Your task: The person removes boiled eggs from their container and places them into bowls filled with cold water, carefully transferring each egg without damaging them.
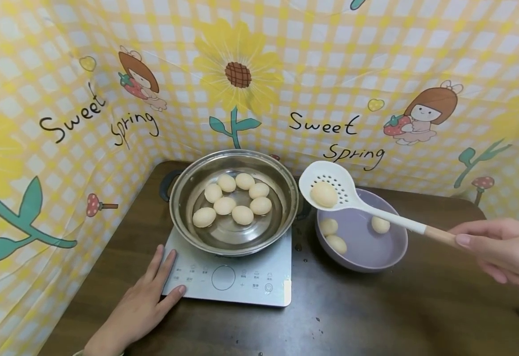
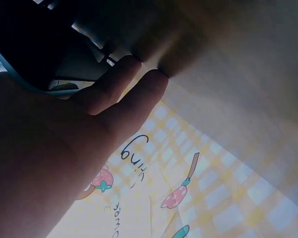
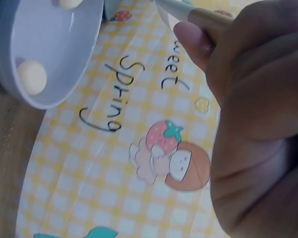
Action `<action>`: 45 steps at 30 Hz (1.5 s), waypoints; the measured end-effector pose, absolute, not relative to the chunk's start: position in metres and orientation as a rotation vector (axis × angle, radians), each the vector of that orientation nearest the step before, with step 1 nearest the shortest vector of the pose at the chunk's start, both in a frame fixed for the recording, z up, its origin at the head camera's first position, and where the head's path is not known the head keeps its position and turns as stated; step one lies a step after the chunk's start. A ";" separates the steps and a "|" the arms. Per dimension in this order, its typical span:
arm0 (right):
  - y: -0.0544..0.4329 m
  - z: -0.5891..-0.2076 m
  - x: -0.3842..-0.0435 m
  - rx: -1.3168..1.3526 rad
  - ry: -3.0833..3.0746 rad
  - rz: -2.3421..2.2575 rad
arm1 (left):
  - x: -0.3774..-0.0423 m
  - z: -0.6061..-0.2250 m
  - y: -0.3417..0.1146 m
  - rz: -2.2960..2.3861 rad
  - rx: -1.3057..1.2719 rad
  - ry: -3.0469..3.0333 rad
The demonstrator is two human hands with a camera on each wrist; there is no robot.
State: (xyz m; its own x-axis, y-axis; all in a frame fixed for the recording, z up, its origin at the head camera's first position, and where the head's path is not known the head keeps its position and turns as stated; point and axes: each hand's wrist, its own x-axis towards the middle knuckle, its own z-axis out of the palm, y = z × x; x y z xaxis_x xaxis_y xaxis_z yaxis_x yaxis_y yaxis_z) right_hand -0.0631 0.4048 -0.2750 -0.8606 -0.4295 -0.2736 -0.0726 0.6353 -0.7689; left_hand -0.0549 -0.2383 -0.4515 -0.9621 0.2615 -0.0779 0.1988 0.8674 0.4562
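– The step?
– Apparently mid-transfer: right hand (image 1: 506,252), grip clamped on a spoon (image 1: 389,216), holds an egg (image 1: 323,194) aloft near pot (image 1: 237,236) and bowl (image 1: 366,254); left hand (image 1: 140,302), grip apart, touches the cooker (image 1: 228,279).
– Next?
– Likely gentle tipping.

A dark brown table (image 1: 437,301) is stretching between the left hand (image 1: 141,296) and the right hand (image 1: 508,249). Just right of the left hand, a silver induction cooker (image 1: 223,289) is lying; left of the right hand, a lilac bowl (image 1: 363,252) is standing. Small drops (image 1: 298,246) are dotting the wood between these two.
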 end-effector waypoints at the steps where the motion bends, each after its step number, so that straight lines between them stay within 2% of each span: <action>1: 0.408 -0.277 -0.061 -0.378 2.428 -1.113 | -0.055 -0.451 -0.238 0.687 0.360 2.902; 6: 0.421 -0.284 -0.052 -0.191 2.521 -1.068 | -0.056 -0.451 -0.237 0.682 0.364 2.906; 12: 0.429 -0.293 -0.047 -0.143 2.605 -1.055 | -0.058 -0.451 -0.237 0.680 0.370 2.905; 17: 0.434 -0.300 -0.049 -0.246 2.581 -1.097 | -0.057 -0.450 -0.239 0.672 0.356 2.897; 22: 0.433 -0.302 -0.053 -0.337 2.673 -0.922 | -0.056 -0.452 -0.240 0.673 0.349 2.892; 30: 0.417 -0.300 -0.051 -0.088 2.805 -0.745 | -0.057 -0.454 -0.240 0.667 0.353 2.895; 39: 0.404 -0.293 -0.050 -0.010 2.959 -0.628 | -0.056 -0.452 -0.239 0.682 0.356 2.884; 45: 0.408 -0.292 -0.049 0.040 2.987 -0.727 | -0.057 -0.452 -0.239 0.671 0.356 2.881</action>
